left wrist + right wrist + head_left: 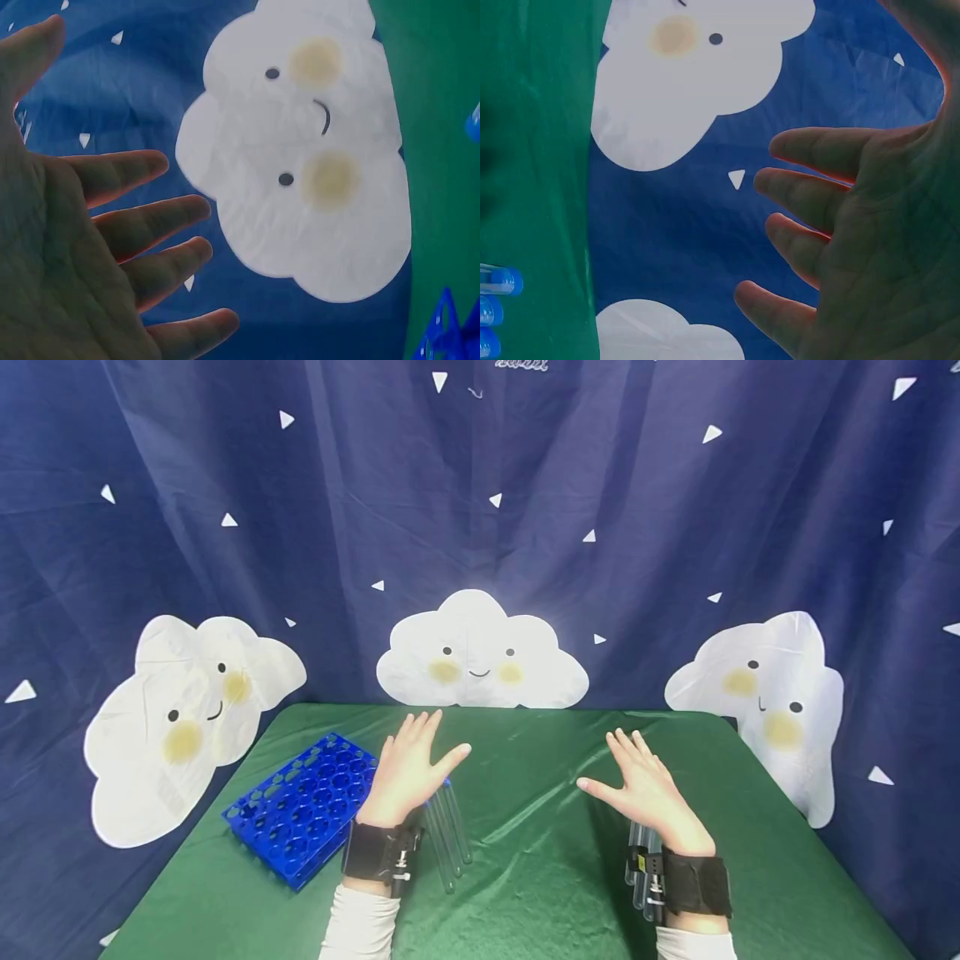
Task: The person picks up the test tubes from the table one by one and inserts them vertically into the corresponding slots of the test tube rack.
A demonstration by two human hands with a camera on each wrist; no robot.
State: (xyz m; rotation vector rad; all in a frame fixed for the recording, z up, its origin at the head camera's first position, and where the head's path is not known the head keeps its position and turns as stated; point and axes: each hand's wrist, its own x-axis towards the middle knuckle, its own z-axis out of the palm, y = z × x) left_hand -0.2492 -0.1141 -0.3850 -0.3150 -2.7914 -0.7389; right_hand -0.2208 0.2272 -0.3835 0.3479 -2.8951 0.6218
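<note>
While the blue test-tube rack lies left on the green-covered table, its right corner hidden, the left hand hovers beside it, fingers straight and spread, holding nothing. Blue-capped test tubes lie by that wrist, tops partly covered; well apart, the right hand mirrors this pose, screening further tubes, cut off in the right-wrist view.
</note>
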